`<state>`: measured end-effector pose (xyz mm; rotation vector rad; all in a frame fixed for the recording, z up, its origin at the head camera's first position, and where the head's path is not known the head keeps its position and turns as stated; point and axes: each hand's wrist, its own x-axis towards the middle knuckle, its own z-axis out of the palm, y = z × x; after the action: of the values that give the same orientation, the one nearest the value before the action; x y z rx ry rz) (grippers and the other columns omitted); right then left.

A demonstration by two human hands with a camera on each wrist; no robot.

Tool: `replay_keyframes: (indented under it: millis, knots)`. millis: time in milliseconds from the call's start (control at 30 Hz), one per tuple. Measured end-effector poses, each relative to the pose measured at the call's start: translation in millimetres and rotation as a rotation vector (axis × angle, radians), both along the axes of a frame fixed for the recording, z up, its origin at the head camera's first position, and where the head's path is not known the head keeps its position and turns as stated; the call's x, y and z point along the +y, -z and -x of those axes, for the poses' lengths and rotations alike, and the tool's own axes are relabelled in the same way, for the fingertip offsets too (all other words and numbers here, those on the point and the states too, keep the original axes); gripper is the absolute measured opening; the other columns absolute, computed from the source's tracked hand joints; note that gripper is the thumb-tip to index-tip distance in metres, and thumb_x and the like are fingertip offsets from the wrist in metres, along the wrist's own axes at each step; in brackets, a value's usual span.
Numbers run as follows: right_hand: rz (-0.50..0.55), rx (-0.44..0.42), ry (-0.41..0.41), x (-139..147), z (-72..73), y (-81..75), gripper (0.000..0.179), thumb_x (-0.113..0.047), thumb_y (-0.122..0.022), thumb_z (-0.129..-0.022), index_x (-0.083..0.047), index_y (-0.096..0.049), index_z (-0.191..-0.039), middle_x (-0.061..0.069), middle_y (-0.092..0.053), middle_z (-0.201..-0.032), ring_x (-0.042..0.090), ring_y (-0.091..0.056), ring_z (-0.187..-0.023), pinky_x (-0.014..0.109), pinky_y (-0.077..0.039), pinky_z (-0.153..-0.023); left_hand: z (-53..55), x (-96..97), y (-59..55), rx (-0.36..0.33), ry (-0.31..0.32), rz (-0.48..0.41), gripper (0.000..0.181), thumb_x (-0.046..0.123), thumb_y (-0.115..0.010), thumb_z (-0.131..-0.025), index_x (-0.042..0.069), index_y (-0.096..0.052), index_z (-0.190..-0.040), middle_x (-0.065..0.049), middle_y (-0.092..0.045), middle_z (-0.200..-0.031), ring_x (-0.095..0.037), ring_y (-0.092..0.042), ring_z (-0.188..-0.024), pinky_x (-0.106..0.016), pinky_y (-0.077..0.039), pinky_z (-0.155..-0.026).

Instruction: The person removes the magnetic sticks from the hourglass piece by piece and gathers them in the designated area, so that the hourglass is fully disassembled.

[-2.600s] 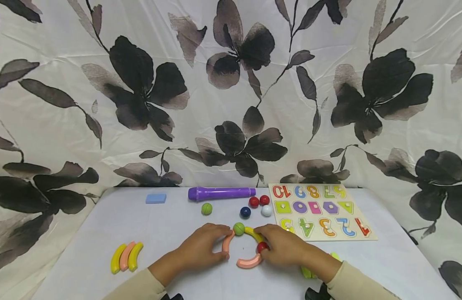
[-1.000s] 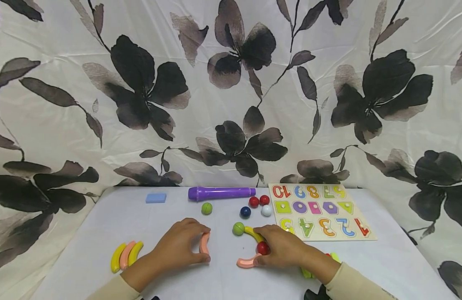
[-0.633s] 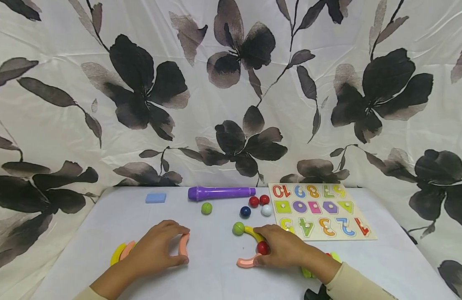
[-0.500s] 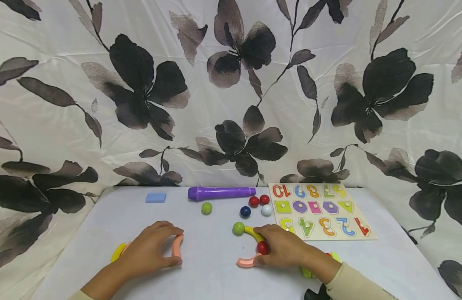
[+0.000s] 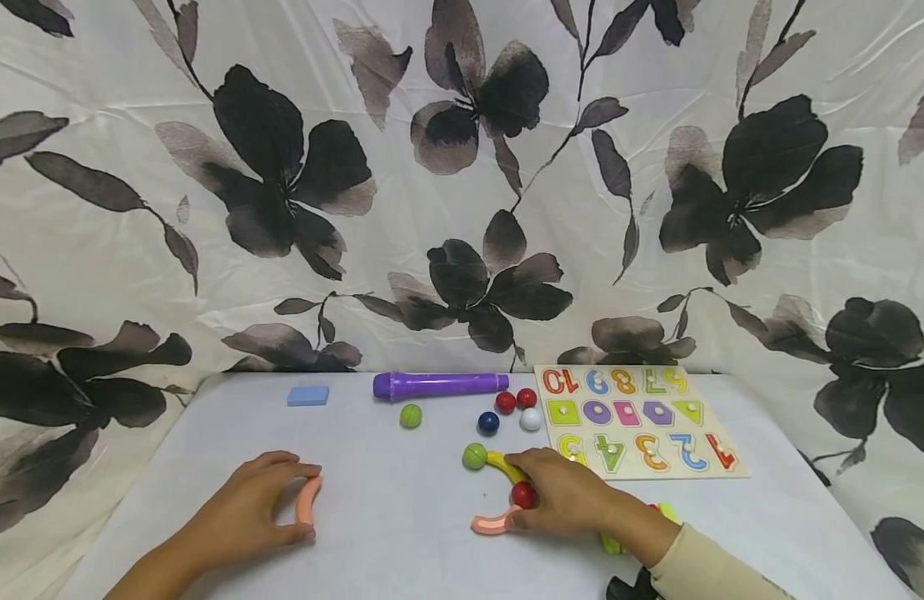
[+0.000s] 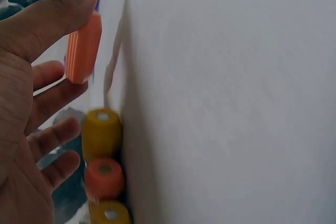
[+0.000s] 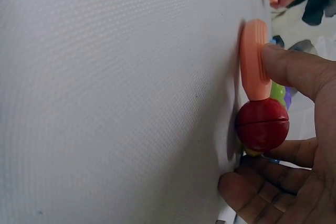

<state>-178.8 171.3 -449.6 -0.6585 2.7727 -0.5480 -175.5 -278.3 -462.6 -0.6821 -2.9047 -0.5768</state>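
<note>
My left hand pinches a curved peach-coloured stick between thumb and fingertips. In the left wrist view, metal-ended sticks stand by this hand: a yellow stick, a peach stick and another yellow one. The hand mostly hides them in the head view. At the table's middle my right hand grips a joined curve, its thumb on a peach stick and fingers over a yellow stick. A red ball joins these two sticks. A green ball caps the yellow stick's far end.
Behind lie a blue block, a purple microphone-shaped piece and a loose green ball. Red balls, a dark blue ball and a white ball sit beside the number board. Lime-green pieces show under the right forearm.
My left hand has pulled its peach stick away from the green ball and carried it left toward the row of sticks. My right hand stays on the joined curve.
</note>
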Motion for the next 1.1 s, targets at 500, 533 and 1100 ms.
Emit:
replay_keyframes:
  millis: [500, 533, 1100]
  knots:
    - [-0.001, -0.004, 0.009, -0.4, -1.0, -1.1, 0.084, -0.055, -0.082, -0.079, -0.012, -0.055, -0.146, 0.007, -0.059, -0.140, 0.026, -0.054, -0.129, 0.048, -0.048, -0.105, -1.7, -23.8, -2.0, -0.172, -0.043, -0.028, 0.070, 0.054, -0.095, -0.061, 0.026, -0.072, -0.121, 0.009, -0.064, -0.121, -0.026, -0.056, -0.118, -0.057, -0.048, -0.100]
    - [-0.002, -0.003, 0.009, -0.3, -1.0, -0.9, 0.084, -0.055, -0.082, -0.079, -0.012, -0.055, -0.146, 0.007, -0.059, -0.140, 0.026, -0.054, -0.129, 0.048, -0.048, -0.105, -1.9, -24.7, -2.2, -0.185, -0.046, -0.035, 0.071, 0.054, -0.095, -0.060, 0.026, -0.072, -0.121, 0.008, -0.064, -0.121, -0.026, -0.056, -0.118, -0.057, -0.047, -0.101]
    - [-0.006, -0.004, 0.016, -0.7, -1.5, 0.2, 0.085, -0.055, -0.083, -0.079, -0.012, -0.054, -0.147, 0.007, -0.059, -0.140, 0.025, -0.054, -0.129, 0.047, -0.048, -0.105, -1.4, -25.3, -1.0, -0.226, -0.037, -0.025, 0.075, 0.051, -0.096, -0.061, 0.023, -0.071, -0.124, 0.002, -0.065, -0.129, -0.034, -0.054, -0.126, -0.062, -0.043, -0.105]
